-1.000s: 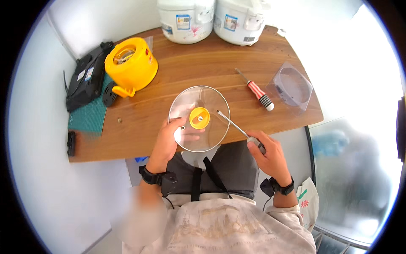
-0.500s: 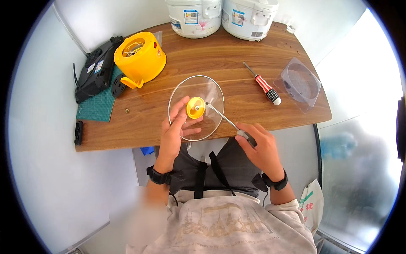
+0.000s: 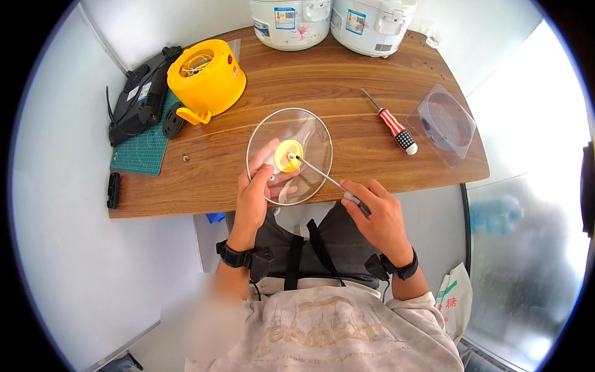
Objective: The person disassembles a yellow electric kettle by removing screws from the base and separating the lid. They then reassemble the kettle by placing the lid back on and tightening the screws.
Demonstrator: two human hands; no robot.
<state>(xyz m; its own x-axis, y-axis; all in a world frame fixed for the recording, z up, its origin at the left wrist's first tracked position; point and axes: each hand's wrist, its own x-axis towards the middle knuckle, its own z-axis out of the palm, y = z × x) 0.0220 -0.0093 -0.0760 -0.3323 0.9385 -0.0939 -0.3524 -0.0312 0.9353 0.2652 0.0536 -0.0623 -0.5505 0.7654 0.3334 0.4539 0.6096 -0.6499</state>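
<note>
A round glass lid (image 3: 313, 133) with a thin metal rim is tilted up at the front edge of the table. My left hand (image 3: 254, 192) grips it from the left, its fingers showing through the glass behind a yellow knob (image 3: 287, 147). A small screw sits in the middle of that knob. My right hand (image 3: 379, 214) is closed round the handle of a screwdriver (image 3: 321, 173), most of which the fingers hide. The shaft slants up to the left, and its tip is at or very close to the screw.
On the wooden table (image 3: 279, 74) a yellow appliance base (image 3: 214, 87) stands beside a black device (image 3: 139, 93) and a green cutting mat (image 3: 139, 152). A red-striped screwdriver (image 3: 396, 130) lies near a clear plastic tray (image 3: 443, 127). Two white rice cookers (image 3: 290, 28) stand at the back.
The screwdriver's tip has moved from the right of the yellow knob to its centre screw. The lid has tilted slightly, and my left hand keeps its hold.
</note>
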